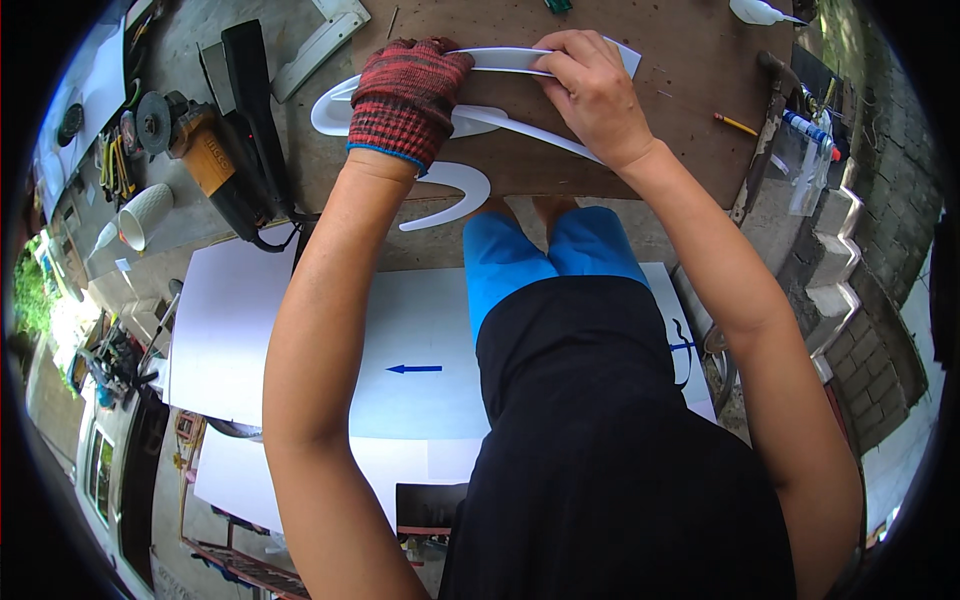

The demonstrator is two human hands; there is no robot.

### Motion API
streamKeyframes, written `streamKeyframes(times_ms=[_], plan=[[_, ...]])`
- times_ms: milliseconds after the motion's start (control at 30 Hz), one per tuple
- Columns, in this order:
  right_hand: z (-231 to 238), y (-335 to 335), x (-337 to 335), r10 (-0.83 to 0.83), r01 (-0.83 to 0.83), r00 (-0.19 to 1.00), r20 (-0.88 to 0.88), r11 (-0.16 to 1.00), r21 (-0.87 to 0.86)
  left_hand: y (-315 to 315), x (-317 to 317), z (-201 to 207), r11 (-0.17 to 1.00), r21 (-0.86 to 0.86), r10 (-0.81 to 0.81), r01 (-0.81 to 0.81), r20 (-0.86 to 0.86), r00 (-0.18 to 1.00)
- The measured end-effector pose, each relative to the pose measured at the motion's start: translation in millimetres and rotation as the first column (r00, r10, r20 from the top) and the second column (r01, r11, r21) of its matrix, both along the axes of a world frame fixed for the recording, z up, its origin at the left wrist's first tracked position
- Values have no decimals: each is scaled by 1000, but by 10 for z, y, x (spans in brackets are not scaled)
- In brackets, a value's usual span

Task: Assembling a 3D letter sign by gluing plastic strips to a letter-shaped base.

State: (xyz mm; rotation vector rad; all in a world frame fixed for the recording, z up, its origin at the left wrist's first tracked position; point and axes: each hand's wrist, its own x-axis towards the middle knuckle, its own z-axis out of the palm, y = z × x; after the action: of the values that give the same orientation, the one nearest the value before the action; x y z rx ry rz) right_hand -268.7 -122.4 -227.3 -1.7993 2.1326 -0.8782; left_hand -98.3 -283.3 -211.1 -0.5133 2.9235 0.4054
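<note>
My left hand (405, 100), in a red and black knit glove with a blue cuff edge, is closed on a curved white piece at the far middle of the table. Between my two hands runs a thin, bendy white strip (500, 60). My bare right hand (598, 95) pinches this strip near its right end, thumb below and fingers above. Under the glove the white shape (332, 112) shows a rounded outline. Another length of white strip (550, 138) slants down to the right. Closer to me, a hook-shaped white piece (465, 190) overhangs the table's front edge.
A brown tabletop (690, 100) lies under the work. On the left are an angle grinder (195, 145), a white cup (147, 215) and a black upright tool (250, 100). A pencil (735, 124) and a white squeeze bottle (757, 12) lie right. White sheets (410, 400) lie below.
</note>
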Motion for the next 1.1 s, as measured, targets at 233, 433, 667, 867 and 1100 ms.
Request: streamKeyframes(times_ms=[233,433,667,867,1100], plan=[[-29,-33,71,-23,21,997,-80,1000,-22,1,10,-8,1000,25,11,-10,-42,999],[-40,-199,154,-15,13,986,-164,1000,-11,-14,6,-47,999,31,10,-10,-23,1000],[-48,-212,178,-31,33,976,-217,999,3,-13,10,-49,999,41,11,-9,-46,999],[-50,-203,184,-38,41,974,-224,999,12,6,-31,6,1000,17,-4,4,41,999],[159,-62,-60,10,-9,1000,7,996,-92,15,-47,-1,1000,16,6,-6,13,1000]])
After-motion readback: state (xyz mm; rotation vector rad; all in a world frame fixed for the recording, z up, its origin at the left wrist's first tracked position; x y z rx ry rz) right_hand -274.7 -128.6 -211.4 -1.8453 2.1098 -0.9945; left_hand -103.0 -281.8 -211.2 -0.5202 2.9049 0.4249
